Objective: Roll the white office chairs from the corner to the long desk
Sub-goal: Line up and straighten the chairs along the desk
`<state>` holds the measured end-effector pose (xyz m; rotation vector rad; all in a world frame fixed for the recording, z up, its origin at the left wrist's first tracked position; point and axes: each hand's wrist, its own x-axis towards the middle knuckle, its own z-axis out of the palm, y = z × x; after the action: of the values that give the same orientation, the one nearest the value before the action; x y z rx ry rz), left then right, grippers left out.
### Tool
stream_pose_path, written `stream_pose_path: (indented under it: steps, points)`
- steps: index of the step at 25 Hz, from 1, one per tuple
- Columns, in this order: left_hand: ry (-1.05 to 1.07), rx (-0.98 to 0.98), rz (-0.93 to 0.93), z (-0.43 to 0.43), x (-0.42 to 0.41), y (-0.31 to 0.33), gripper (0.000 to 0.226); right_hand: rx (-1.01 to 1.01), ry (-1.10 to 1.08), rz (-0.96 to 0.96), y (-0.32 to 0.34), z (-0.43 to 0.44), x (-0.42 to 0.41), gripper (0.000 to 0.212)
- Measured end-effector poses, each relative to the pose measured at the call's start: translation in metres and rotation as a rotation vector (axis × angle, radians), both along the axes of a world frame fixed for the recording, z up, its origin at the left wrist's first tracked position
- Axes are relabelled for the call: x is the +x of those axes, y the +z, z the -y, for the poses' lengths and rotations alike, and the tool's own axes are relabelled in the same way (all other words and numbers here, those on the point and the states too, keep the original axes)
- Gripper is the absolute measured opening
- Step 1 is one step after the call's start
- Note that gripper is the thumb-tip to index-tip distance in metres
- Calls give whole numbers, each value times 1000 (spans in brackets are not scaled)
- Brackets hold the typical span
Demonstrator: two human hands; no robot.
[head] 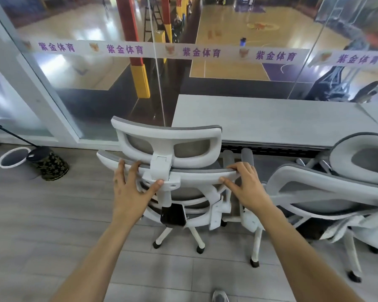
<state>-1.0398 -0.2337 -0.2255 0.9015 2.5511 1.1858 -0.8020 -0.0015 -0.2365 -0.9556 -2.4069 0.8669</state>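
A: Views held?
B: One. Head-worn, wide-angle (edges bowed), looking forward and down.
A: Nearness?
B: Close: chair back (194,174) fills centre frame, worktop (271,120) just beyond, glass wall (96,83) behind; floor (52,214) along the bottom.

Held both bare forearms stretched out ahead, wrists nearly straight. Gripped the chair back (196,176) at its top rim with the left hand (129,190), fingers spread and hooked over the edge, thumb pressed against the rear face. Gripped the same rim further right with the right hand (246,188), fingers curled over the top, thumb pointing inward. Set well apart, palms down.
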Motion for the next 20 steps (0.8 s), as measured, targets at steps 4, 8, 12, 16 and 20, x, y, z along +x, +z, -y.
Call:
stream_pose_path:
  steps: [4,8,12,16,20]
  points:
    - [6,11,31,-6,7,-1,89,-16,13,3,3,-10,1,41]
    - [-12,-21,31,-12,7,2,94,-8,6,-9,0,-15,2,40]
    - [-6,-63,51,-12,8,5,95,-6,-5,-23,-1,-13,0,42]
    - [-13,-5,63,-10,23,6,84,57,-100,-7,-12,4,6,52]
    - [-6,36,-39,1,38,-3,77,18,-226,49,-16,23,18,60]
